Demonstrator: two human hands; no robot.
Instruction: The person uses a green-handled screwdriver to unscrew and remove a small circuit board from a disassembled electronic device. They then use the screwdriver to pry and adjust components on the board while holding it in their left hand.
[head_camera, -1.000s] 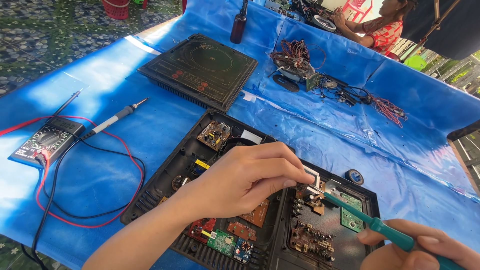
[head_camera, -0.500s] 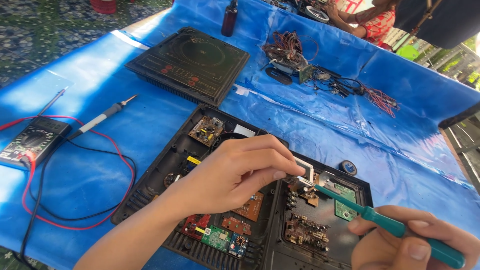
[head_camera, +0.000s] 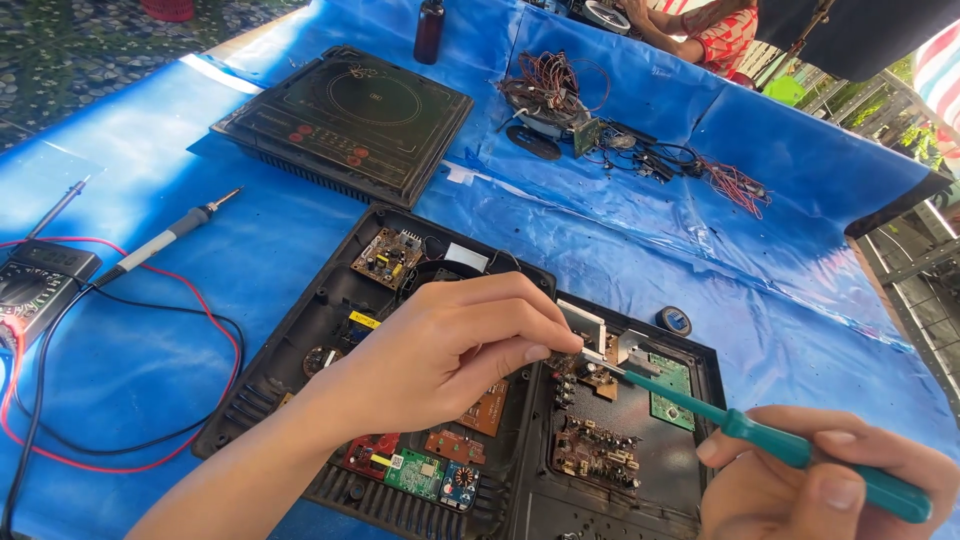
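Left hand (head_camera: 450, 350) pinches a small metal part beside the brown circuit board (head_camera: 592, 375); right hand (head_camera: 830, 485) grips the green-handled screwdriver (head_camera: 790, 445) — a tip slip could gouge nearby components.

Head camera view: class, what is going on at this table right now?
A person works on an opened black cooker base full of circuit boards, on a blue sheet. The left hand pinches a small part at a board, while the right hand holds a green screwdriver, tip at that spot. A multimeter lies aside.
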